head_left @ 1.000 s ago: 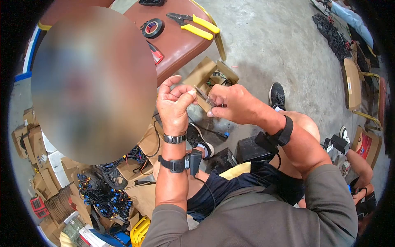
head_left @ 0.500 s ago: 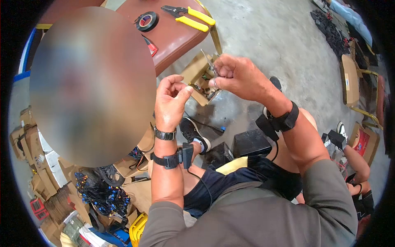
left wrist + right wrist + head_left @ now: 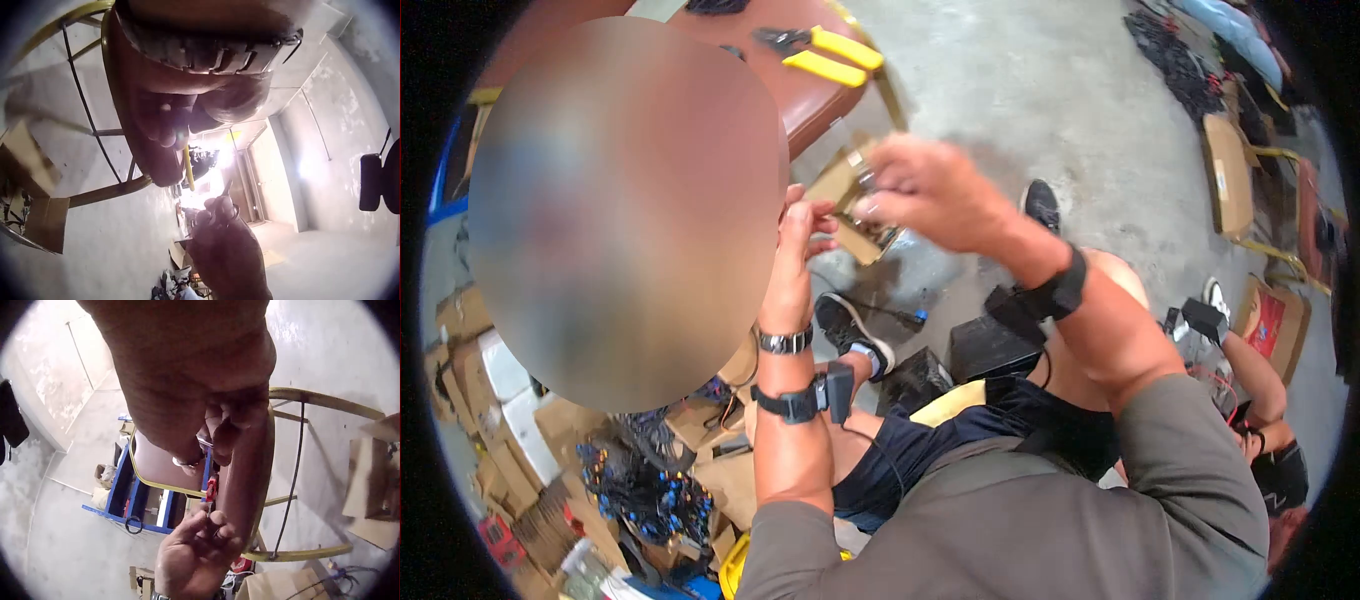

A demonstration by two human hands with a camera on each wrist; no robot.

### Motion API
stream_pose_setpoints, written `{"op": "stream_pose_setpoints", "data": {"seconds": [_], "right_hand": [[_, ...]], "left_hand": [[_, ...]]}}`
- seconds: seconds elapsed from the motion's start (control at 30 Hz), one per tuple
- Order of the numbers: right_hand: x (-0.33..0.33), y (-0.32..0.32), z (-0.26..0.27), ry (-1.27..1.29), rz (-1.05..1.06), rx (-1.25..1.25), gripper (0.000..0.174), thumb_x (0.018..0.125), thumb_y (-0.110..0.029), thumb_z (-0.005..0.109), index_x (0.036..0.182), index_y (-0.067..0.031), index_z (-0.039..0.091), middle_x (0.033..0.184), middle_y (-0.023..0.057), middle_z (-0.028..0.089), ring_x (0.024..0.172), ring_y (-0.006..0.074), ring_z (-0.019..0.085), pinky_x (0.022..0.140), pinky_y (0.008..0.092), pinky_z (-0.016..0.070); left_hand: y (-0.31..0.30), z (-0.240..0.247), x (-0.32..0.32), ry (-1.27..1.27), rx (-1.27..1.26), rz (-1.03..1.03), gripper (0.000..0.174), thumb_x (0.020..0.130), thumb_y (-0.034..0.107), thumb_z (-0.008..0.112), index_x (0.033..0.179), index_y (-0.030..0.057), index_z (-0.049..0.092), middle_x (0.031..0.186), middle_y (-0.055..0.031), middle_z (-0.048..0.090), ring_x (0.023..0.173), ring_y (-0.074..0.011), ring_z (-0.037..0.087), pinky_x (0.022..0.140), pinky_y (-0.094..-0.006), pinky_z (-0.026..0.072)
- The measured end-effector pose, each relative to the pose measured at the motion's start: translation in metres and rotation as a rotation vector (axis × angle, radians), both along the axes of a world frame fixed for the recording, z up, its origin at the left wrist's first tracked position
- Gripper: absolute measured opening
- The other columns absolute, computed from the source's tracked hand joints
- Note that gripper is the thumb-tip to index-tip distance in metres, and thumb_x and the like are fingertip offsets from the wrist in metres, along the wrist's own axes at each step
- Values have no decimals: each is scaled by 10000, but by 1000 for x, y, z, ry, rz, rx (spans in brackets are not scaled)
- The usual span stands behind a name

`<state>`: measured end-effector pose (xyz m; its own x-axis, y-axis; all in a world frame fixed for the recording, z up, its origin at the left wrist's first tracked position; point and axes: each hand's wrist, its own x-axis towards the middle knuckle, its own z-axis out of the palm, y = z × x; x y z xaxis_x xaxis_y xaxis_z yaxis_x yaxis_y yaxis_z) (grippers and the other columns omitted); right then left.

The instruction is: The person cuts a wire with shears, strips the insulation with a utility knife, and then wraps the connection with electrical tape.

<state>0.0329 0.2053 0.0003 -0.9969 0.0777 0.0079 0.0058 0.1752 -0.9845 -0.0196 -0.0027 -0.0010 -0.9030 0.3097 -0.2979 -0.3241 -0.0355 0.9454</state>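
Note:
My right hand (image 3: 935, 195) grips small metal scissors (image 3: 861, 170), blurred by motion in the head view. In the left wrist view a pointed blade and a finger loop show at the fingertips. My left hand (image 3: 793, 250) is raised just left of it, fingers bent and pointing toward the scissors. Seen from the right wrist, the left thumb and forefinger tips come close together; I cannot tell whether something thin is between them. Beyond the hands lie yellow-handled wire strippers (image 3: 825, 55) on a brown chair seat (image 3: 815, 112). A red-handled tool (image 3: 212, 489) rests there too.
An open cardboard box (image 3: 862, 243) with small parts stands on the floor beneath the hands. Bundled black cables with blue ends (image 3: 645, 495) lie at lower left among cardboard. Another person's arm (image 3: 1255, 375) shows at right. A large blur covers the upper left.
The right hand lifted the scissors up and away from the left fingertips, then moved left toward them. The left hand has turned, its fingers now more spread. The head view has shifted right.

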Motion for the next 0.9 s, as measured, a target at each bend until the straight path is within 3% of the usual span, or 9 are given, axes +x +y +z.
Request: {"op": "stream_pose_setpoints", "data": {"seconds": [0.03,0.07,0.1,0.17,0.23,0.27,0.43,0.8,0.9], "right_hand": [[-1,-4,-9,275,21,215,263,820,-109,739,1051,-18,650,839,77,676,740,170,653,668,311,527],[-1,-11,-4,254,93,62,253,820,-126,731,1038,-24,654,849,92,678,769,197,672,683,320,534],[3,-22,1,227,155,-88,244,819,-144,722,1025,-30,657,859,106,679,797,224,690,699,329,541],[12,-38,-10,223,87,83,223,810,-139,683,1012,-50,652,896,141,691,810,311,700,708,394,557],[13,-42,-19,243,71,82,242,795,-122,665,1029,-60,647,891,160,690,793,364,691,705,425,561],[12,-42,-20,214,95,48,254,791,-114,656,1039,-63,643,882,167,689,784,385,685,703,438,562],[8,-37,-16,166,63,116,254,797,-113,639,1045,-59,638,857,172,689,776,393,683,693,452,559],[5,-28,-23,96,75,69,226,825,-115,622,1042,-52,614,873,162,678,815,375,684,715,439,547],[7,-25,-18,111,60,36,226,828,-80,618,1049,-40,596,995,164,662,879,378,670,762,430,545]], "left_hand": [[5,4,7,-37,64,-32,387,961,223,644,1260,-10,565,1108,-109,674,942,-161,657,764,-294,559],[13,4,14,-82,136,-77,410,971,230,634,1286,-21,552,1156,-111,661,999,-163,657,796,-297,559],[16,-9,20,-6,198,-160,550,946,327,669,1334,-30,516,1228,-107,620,1104,-182,618,892,-311,528],[19,-17,30,29,127,-216,716,829,424,793,1298,-48,531,1206,-90,614,1129,-190,586,987,-339,465],[23,-22,34,-42,144,-148,689,827,394,804,1291,-41,539,1203,-100,616,1106,-201,591,976,-337,463],[15,-32,31,7,144,-210,571,938,329,687,1330,-38,492,1279,-143,586,1164,-231,582,1024,-366,448],[26,-34,25,-2,166,-136,570,906,384,726,1259,-29,552,1203,-104,612,1092,-192,588,985,-341,453],[35,-57,18,100,147,-195,584,934,444,669,1228,-47,554,1211,-114,602,1095,-190,576,977,-348,455],[40,-52,21,66,145,-158,561,958,442,635,1233,-41,564,1173,-118,631,1074,-199,596,962,-345,472]]}}
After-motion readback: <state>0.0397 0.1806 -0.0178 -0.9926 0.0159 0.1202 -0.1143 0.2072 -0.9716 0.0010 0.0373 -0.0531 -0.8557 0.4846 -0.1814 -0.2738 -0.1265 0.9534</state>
